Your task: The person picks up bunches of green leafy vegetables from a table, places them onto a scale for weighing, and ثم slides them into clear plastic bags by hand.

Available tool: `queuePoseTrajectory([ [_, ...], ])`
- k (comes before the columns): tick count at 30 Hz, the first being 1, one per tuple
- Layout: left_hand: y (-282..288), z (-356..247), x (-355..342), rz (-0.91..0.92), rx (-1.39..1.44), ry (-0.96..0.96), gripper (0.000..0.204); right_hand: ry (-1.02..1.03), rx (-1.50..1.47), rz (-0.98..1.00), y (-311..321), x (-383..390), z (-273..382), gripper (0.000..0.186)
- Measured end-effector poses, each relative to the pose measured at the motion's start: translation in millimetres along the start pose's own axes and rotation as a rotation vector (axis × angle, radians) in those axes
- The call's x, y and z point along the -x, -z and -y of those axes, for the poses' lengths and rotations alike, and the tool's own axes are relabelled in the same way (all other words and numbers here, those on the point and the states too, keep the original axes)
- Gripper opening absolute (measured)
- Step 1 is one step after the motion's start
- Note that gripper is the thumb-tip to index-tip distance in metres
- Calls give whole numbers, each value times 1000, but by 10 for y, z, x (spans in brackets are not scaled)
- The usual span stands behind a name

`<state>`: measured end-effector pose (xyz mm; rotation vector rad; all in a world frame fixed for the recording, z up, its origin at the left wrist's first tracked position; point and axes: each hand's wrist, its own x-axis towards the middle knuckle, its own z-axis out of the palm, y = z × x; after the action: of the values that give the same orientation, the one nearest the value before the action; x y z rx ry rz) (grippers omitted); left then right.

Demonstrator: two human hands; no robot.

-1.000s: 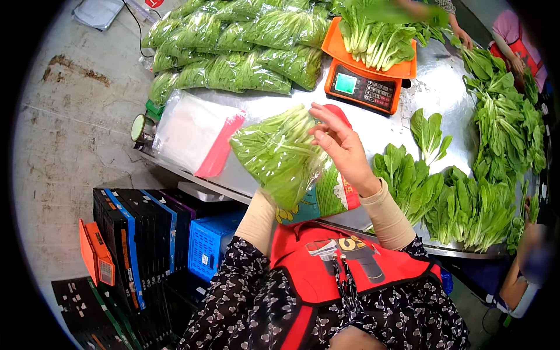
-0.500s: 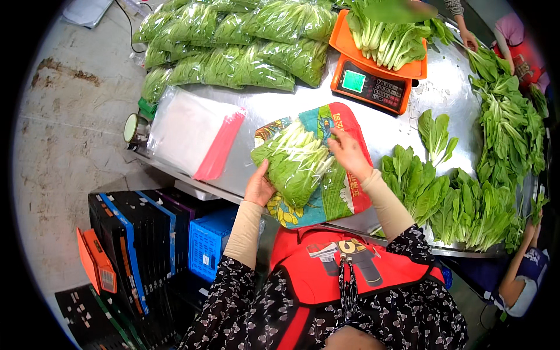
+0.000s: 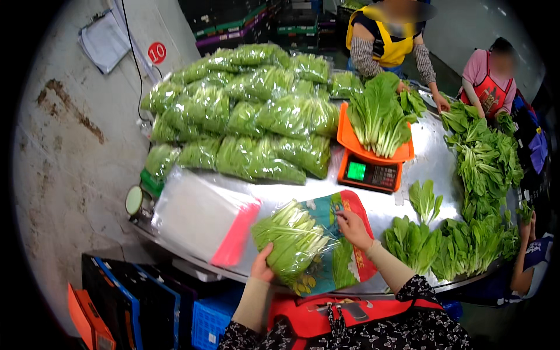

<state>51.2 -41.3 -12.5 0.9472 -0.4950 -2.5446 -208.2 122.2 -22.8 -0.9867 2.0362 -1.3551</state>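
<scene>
A clear plastic bag of leafy greens (image 3: 290,242) lies in front of me, its pale stems toward the far side and right. My left hand (image 3: 262,265) grips the bag's lower left edge, thumb on top. Beyond the bag's right side, my right hand (image 3: 356,229) has its fingers bent together; whether a bit of film is between them is too small to tell. Under the bag is a colourful printed mat (image 3: 363,233) with a red right border. To its left lies a stack of flat clear bags (image 3: 195,216) with a pink-red edge.
Filled bags of greens (image 3: 245,111) are piled at the far left. An orange scale (image 3: 373,172) holds loose greens (image 3: 379,116). More greens (image 3: 487,163) line the table's (image 3: 426,157) right side. Co-workers stand at the far side and right. Crates (image 3: 210,324) sit below left.
My view has tilted up, so the table sits lower in the picture and the co-workers beyond it show. My hands stay at the bag, much as before.
</scene>
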Motion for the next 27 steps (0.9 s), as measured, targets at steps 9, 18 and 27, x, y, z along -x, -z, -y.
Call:
queuePoseTrajectory([
  [9,-596,-1199,-704,135,83,-154,47,373,726,-95,-433,280,-77,39],
  [18,-1595,-2856,-2150,270,34,-369,45,268,745,-72,-443,270,-80,37],
  [27,-1511,-4121,-4132,46,-118,-538,47,213,767,6,-385,205,-127,43],
])
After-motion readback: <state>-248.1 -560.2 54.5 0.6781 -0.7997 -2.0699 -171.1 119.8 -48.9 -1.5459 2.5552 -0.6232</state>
